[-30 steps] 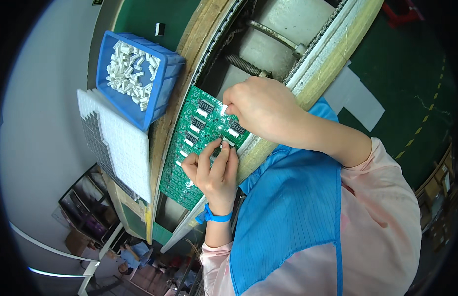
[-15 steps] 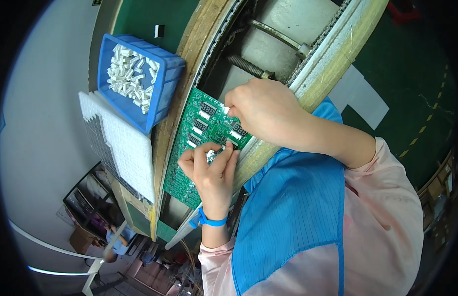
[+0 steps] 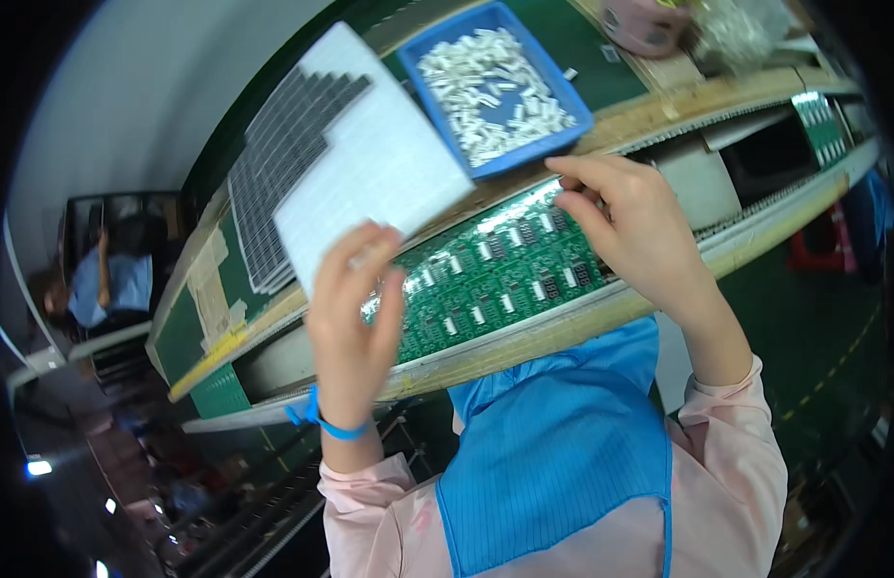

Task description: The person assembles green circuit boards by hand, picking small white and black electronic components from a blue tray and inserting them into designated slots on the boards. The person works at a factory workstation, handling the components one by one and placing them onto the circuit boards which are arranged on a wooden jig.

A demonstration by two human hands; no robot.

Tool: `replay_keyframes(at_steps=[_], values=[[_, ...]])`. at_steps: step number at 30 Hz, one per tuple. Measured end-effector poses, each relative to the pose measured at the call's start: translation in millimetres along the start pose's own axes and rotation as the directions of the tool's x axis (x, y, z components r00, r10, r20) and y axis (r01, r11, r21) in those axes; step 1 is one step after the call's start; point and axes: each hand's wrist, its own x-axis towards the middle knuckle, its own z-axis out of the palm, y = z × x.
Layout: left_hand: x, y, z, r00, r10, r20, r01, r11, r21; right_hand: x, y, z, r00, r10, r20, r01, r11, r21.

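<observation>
A green circuit board (image 3: 495, 306) lies on the conveyor rails in front of me, carrying white connectors and dark digit displays in rows. Over its left end is my left hand (image 3: 349, 313), somewhat blurred, its fingers and thumb apart and nothing visible in them. My right hand (image 3: 632, 220) hovers above the board's right end, near the corner of a blue bin (image 3: 574, 108). Its thumb and forefinger are curved with a gap between them, and I see nothing held. Many loose white connectors (image 3: 486, 140) fill the bin.
Left of the bin lies a white foam sheet (image 3: 370, 164) with rows of dark parts. Other green boards sit on the conveyor at far right (image 3: 819, 125) and near left (image 3: 221, 390). A pink container (image 3: 647, 27) and clear plastic stand at the back. Another person (image 3: 110, 284) sits far left.
Both hands have come off the board and moved apart, the right toward the bin, the left toward the foam sheet. My view has turned, showing more of the conveyor.
</observation>
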Motion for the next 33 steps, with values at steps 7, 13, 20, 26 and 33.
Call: replay_keyframes(at_steps=[7,13,20,26,33], values=[[15.6,-144.4,-28.4,0.911,-0.171,-0.376,0.271,0.934,0.231,101.8,-56.4,86.2,0.933,-0.354,0.059,0.359,0.924,-0.133],[34.1,-183.2,-15.6,0.935,-0.243,-0.260,0.292,0.941,0.171,161.4,-56.2,157.9,0.856,-0.478,0.198,0.517,0.804,-0.294],[39.2,-189.6,-22.8,0.973,0.025,-0.230,0.066,0.922,0.382,179.2,-49.3,174.2,0.688,-0.677,0.261,0.716,0.575,-0.396],[33.9,-199.3,-8.8,0.926,0.284,-0.249,-0.075,0.785,0.615,170.1,-53.7,180.0,0.653,-0.702,0.283,0.729,0.482,-0.486],[32.5,-198.2,-11.0,0.923,0.305,-0.236,-0.099,0.778,0.620,172.1,-56.2,175.5,0.714,-0.638,0.290,0.691,0.574,-0.440]])
